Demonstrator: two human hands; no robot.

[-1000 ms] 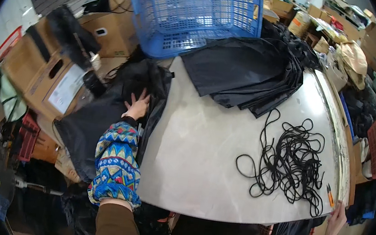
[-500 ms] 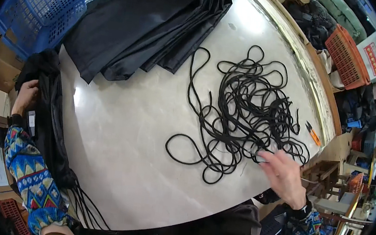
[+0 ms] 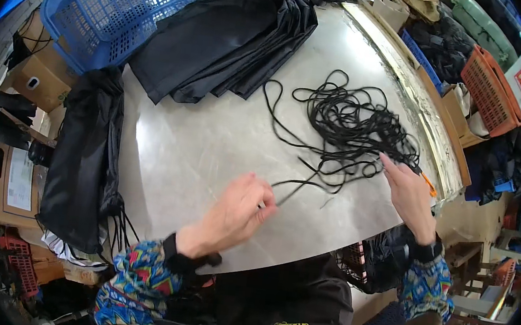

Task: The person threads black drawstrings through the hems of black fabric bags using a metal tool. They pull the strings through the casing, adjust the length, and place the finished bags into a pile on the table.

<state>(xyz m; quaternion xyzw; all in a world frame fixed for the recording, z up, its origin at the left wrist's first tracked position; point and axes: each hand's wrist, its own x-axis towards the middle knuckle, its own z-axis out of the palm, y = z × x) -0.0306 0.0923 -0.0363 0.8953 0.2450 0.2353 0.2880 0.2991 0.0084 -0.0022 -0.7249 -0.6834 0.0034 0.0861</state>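
A tangled heap of thin black cord lies on the pale tabletop. My left hand is closed over the near middle of the table, pinching a strand of this cord, which runs back to the heap. At the heap's near right edge is my right hand, its fingertips together on the cord; their exact hold is partly hidden. A black drawstring bag hangs over the table's left edge, its cords dangling at the lower end. Farther back lies a stack of flat black fabric pieces.
A blue plastic basket stands at the far left. Orange-handled snips lie beside my right hand, partly covered. Cardboard boxes are left of the table; an orange basket sits beyond its right edge. A thin dark thread lies near the cord.
My left hand has left the black bag and come right to the cord, taking a strand. My right hand has moved slightly farther away. The heap is bunched tighter, and the view has shifted.
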